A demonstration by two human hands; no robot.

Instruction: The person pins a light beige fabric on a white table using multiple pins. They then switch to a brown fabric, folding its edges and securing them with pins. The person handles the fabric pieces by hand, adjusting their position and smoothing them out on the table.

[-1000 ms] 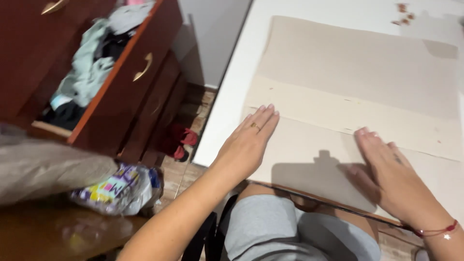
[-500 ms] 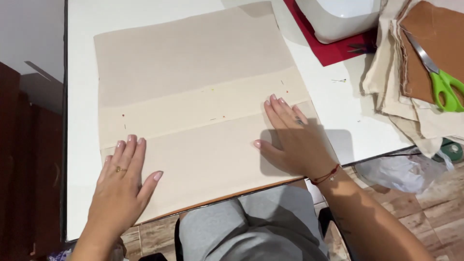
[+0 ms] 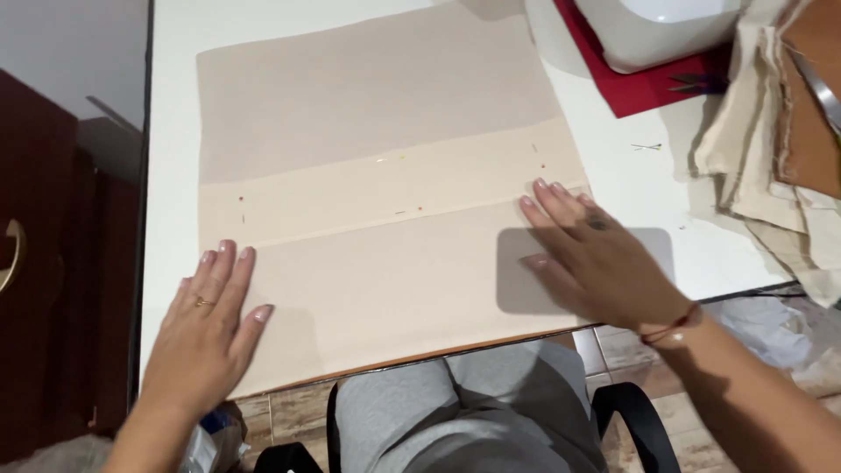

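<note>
A large beige fabric piece (image 3: 377, 175) lies flat on the white table (image 3: 171, 131), with a lighter folded band across its middle held by several small pins. My left hand (image 3: 206, 328) rests flat, fingers spread, on the fabric's near left corner; it wears a ring. My right hand (image 3: 591, 254) lies flat on the fabric's near right edge, fingertips at the lighter band; a red string bracelet circles that wrist. Neither hand holds anything.
A white sewing machine (image 3: 657, 31) stands on a red cloth (image 3: 653, 88) at the back right. A pile of cream and brown fabric (image 3: 780, 149) hangs over the right table edge. A dark wooden dresser (image 3: 44, 263) stands left. My grey-clad knees (image 3: 455, 420) are under the table.
The view swung from the dresser and its open drawer to the table. Both hands stayed flat on the fabric; my right hand slid toward the fabric's right edge.
</note>
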